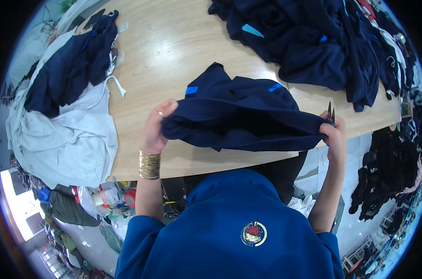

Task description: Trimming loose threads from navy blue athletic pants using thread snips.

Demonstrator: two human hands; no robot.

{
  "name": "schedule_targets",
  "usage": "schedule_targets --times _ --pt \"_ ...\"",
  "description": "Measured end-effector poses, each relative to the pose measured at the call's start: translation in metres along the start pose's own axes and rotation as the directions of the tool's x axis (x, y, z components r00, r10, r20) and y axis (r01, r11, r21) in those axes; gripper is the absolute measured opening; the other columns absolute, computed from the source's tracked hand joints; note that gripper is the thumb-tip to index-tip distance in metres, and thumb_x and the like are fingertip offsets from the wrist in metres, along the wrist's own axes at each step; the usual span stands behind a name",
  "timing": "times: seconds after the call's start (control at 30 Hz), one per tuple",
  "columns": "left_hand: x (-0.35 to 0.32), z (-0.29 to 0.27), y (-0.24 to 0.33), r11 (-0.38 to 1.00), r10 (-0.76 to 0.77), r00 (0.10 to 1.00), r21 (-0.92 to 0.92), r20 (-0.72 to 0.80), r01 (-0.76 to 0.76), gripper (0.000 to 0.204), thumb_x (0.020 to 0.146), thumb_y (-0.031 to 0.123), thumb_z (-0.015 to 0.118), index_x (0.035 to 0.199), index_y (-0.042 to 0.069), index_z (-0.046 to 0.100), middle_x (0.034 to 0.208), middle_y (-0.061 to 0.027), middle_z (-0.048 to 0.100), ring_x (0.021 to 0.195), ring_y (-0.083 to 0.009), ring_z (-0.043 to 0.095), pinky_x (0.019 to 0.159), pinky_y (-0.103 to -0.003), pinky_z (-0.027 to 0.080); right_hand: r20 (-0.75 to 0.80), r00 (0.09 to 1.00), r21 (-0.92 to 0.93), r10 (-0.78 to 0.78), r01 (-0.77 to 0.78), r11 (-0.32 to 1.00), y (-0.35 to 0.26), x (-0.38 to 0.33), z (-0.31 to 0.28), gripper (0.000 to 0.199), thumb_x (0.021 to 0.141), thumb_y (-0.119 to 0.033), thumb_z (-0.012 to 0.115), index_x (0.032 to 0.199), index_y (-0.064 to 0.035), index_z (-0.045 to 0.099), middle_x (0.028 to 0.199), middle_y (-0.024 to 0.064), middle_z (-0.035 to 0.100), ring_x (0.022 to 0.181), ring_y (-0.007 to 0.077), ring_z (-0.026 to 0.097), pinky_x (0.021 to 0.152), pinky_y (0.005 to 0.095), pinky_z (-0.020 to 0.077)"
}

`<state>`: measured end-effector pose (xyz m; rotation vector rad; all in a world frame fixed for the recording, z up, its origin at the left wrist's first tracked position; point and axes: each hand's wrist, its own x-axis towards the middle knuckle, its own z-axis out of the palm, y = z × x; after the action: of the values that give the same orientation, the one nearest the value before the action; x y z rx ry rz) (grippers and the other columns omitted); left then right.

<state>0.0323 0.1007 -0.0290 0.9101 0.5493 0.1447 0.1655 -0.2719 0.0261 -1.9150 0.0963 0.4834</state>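
Note:
A dark navy garment [248, 95] with bright blue strips is stretched between my two hands, over the near edge of the table. Its wide hem opening gapes toward me, dark inside. My left hand [158, 124], below gold rings and bangles, is closed on the left end of the hem. At the right end, my right hand [334, 135] pinches the cloth. Small pointed thread snips [331, 113] are also held in that right hand, blades sticking up past the fingers. Most of their body is hidden by the hand.
The wooden table [155, 51] carries a big heap of navy garments [308, 46] at the far right. Pale grey cloth [67, 144] hangs over its left edge with a navy garment [76, 69] on top. Dark clothing [387, 172] lies to the right, beyond the table.

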Motion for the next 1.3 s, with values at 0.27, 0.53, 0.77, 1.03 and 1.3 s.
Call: schedule_targets --times 0.27,0.53,0.77,1.03,1.3 --pt "-0.004 0.053 -0.019 0.994 -0.106 0.954 0.006 0.281 0.109 0.016 0.093 0.014 0.049 0.1 0.003 0.057 0.093 -0.0002 0.062 0.082 -0.0058 0.059 0.074 -0.019 0.047 0.002 0.876 -0.44 -0.483 0.435 0.786 0.026 0.015 0.041 0.026 0.069 -0.008 0.063 0.094 -0.0029 0.061 0.08 0.0101 0.06 0.067 0.0175 0.054 0.063 0.0272 0.0427" --pt "-0.004 0.094 -0.027 0.96 -0.183 0.841 -0.092 0.51 0.265 0.02 0.094 0.014 0.047 0.108 0.001 0.054 0.097 -0.0032 0.063 0.09 -0.0083 0.06 0.081 -0.02 0.048 0.225 0.855 0.322 -0.468 0.388 0.864 -0.03 -0.015 0.098 0.053 0.069 -0.005 0.071 0.119 -0.008 0.055 0.117 -0.0026 0.056 0.078 0.0012 0.048 0.055 0.0138 0.0254" --pt "-0.013 0.104 -0.023 0.973 -0.207 0.799 0.204 0.565 0.108 0.029 0.088 0.012 0.058 0.114 0.001 0.056 0.101 -0.0026 0.063 0.09 -0.0056 0.057 0.083 -0.019 0.044 -0.006 0.855 0.111 -0.519 0.517 0.849 -0.009 0.008 0.086 0.012 0.073 0.003 0.059 0.085 0.0017 0.061 0.072 0.0006 0.054 0.067 0.0082 0.047 0.063 0.0206 0.0374" --pt "-0.014 0.1 -0.039 0.889 -0.225 0.806 0.455 0.547 -0.061 0.042 0.088 0.013 0.058 0.126 -0.001 0.047 0.107 -0.0052 0.061 0.091 -0.0073 0.058 0.082 -0.021 0.046 -0.136 0.881 -0.176 -0.454 0.429 0.886 0.015 0.0 0.073 0.017 0.074 0.005 0.056 0.09 0.0014 0.062 0.08 0.0067 0.057 0.073 0.0134 0.054 0.068 0.0237 0.0413" --pt "-0.024 0.113 -0.038 0.892 -0.113 0.755 0.4 0.646 -0.209 0.047 0.088 0.007 0.054 0.133 0.005 0.04 0.121 -0.0074 0.054 0.092 -0.0063 0.058 0.08 -0.021 0.045 0.018 0.792 -0.14 -0.61 0.606 0.783 -0.008 -0.05 0.06 0.019 0.07 0.0 0.07 0.088 -0.0055 0.068 0.089 0.0065 0.058 0.075 0.0128 0.056 0.061 0.0227 0.0412"
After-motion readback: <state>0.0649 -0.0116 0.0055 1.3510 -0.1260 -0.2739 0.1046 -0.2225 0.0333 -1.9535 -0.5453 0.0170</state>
